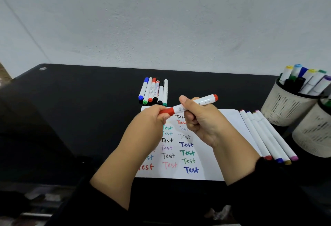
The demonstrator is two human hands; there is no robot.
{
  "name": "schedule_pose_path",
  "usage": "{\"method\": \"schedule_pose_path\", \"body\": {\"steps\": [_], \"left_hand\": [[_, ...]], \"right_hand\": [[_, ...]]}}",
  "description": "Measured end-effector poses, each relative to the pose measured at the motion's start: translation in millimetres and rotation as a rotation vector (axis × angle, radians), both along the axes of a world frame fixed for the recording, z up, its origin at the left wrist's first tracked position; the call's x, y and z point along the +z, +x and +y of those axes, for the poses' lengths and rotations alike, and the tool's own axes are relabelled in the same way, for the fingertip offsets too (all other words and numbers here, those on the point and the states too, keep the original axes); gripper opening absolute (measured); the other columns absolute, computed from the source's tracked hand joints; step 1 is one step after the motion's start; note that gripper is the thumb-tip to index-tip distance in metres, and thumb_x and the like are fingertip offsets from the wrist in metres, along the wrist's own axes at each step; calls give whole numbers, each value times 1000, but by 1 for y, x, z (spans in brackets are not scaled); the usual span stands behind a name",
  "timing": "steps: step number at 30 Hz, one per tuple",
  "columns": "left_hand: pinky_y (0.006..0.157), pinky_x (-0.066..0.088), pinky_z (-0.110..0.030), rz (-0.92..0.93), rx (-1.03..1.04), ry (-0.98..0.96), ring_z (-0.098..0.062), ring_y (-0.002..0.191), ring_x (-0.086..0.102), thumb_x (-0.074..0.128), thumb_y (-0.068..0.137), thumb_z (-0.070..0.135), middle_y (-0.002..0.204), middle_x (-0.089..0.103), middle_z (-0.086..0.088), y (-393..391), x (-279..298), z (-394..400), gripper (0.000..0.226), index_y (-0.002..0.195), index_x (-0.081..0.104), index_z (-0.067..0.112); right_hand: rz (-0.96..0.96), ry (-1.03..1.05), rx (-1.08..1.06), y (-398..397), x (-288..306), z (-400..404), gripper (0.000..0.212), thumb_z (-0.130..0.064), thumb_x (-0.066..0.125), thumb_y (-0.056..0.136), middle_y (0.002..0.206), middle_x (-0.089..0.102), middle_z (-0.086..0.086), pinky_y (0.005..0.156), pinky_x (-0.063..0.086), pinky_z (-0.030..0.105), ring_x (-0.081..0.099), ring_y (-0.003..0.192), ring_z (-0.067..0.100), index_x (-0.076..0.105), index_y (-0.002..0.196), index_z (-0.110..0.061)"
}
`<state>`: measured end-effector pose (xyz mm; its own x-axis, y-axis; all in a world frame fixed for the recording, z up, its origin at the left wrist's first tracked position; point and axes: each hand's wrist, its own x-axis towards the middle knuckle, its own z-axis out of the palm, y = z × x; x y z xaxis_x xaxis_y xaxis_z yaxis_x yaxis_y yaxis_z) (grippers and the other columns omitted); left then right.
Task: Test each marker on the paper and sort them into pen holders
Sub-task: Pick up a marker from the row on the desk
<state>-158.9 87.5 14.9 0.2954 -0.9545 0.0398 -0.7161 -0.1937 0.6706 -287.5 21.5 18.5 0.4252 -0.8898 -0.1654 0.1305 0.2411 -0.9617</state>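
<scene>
Your right hand (200, 118) is curled round the white barrel of a red-capped white marker (189, 105), thumb up over the top; your left hand (154, 116) pinches its red cap (167, 111) at the lower end. The marker is held in the air, tilted, red butt end raised to the right, above the far edge of the white sheet of paper (231, 118).

The paper lies flat on the black desk (80, 100), directly under both hands. It carries columns of the handwritten word "Test" in black, red, green, blue, pink and faint grey ink; your left forearm hides part of the left column.

Just beyond the paper: a tight row of slim white markers (153, 91) with blue, green, red, black and teal caps, lying side by side with caps toward you.

On the paper's right edge: four long white twin-tip markers (265, 136) lying parallel, near ends coloured red, blue, yellow and pink.

Far right: two cream mesh pen holders with black rims. The farther holder (284, 105) stands full of upright markers with yellow, light blue, dark blue, green and purple caps. The nearer holder (315, 134) is cut off by the frame; its contents are hard to tell.

Black sleeves cover both of your forearms near the bottom edge.
</scene>
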Motion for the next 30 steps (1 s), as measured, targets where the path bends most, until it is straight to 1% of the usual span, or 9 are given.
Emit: {"method": "schedule_pose_path", "body": {"steps": [2,7,11,14,17,20,23,27,30], "left_hand": [[57,40,-22,8,29,-21,-7,70,50,35,101,27,81,51,8,2,-1,2,22,113,52,27],[57,39,-19,-34,79,-24,-7,72,51,37,100,29,86,52,10,11,-1,7,30,126,50,25],[62,38,-14,-115,45,-36,-3,73,48,40,98,34,88,52,12,14,-3,13,32,126,52,24],[62,36,-12,-132,37,-34,-3,75,47,42,97,37,93,50,13,17,-4,14,33,126,52,24],[63,37,-16,-128,22,-44,-4,82,48,43,97,36,94,49,12,16,-4,15,32,125,53,23],[67,35,-16,-101,-2,-100,-3,86,46,45,96,36,94,48,15,15,-6,18,32,125,53,24],[72,36,-13,47,-39,-130,2,96,48,49,93,39,96,48,25,11,-10,19,33,125,51,33],[93,31,-23,65,-122,-40,-2,122,38,48,92,48,136,41,18,-8,-14,13,52,140,34,35],[108,24,-30,29,-228,30,-9,137,25,48,92,47,151,26,13,-30,-17,3,57,144,28,33]], "right_hand": [[0,7,-18,0,2,0,35,-28,66,86,51,40,-2,44,28,17,30,45,7,59,53,-21],[-17,-32,-194,-14,4,-6,11,-18,68,86,60,49,-1,47,32,17,37,51,7,58,85,-13],[501,-408,-209,-18,1,-2,23,-27,69,86,87,58,2,63,40,19,54,77,9,60,107,-28],[846,-726,-140,-12,-4,0,28,-32,67,86,102,43,-6,79,33,20,42,100,9,65,114,-32],[940,-946,-59,-8,-8,2,34,-29,68,86,98,37,-8,79,30,21,33,98,8,65,119,-29],[969,-1153,-40,-8,-8,2,28,-21,67,87,97,41,-6,74,34,25,34,94,11,67,115,-22],[1016,-1167,-45,-14,-6,3,20,-19,62,90,104,48,-4,74,43,29,46,95,15,63,110,-17],[1053,-1062,-170,-44,0,5,16,-15,56,92,104,49,-5,70,41,22,52,89,14,57,108,-16],[1010,-977,-315,-73,10,10,16,-15,52,94,98,47,-8,63,41,21,52,77,12,55,109,-20]]}}
